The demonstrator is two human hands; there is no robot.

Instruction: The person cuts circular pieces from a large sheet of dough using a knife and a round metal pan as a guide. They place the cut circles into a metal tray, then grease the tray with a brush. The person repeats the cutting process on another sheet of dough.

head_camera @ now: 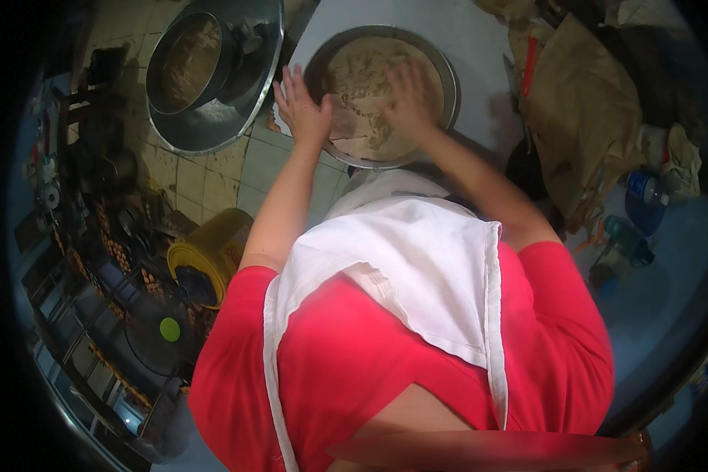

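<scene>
A round metal pan (454, 109) stands before me with a flat, light brown dough-like mass (360, 65) spread inside it. The surface of the mass is uneven and cracked in the middle. My left hand (304, 115) is at the pan's left rim, fingers spread, with nothing seen in its grasp. Close to its thumb, a thin, see-through piece (345, 125) lies on the mass; I cannot tell its material. Over the right part of the mass is my right hand (412, 97), blurred, palm down with fingers apart. Its exact contact with the surface is hard to tell.
The pan rests on a pale table (478, 41). At left, a second round pan (153, 76) with brown contents sits in a wide metal basin (236, 127). Brown paper (590, 106), a red-handled knife (530, 65) and a plastic bottle (646, 200) are at right. A yellow bucket (212, 248) lies lower left.
</scene>
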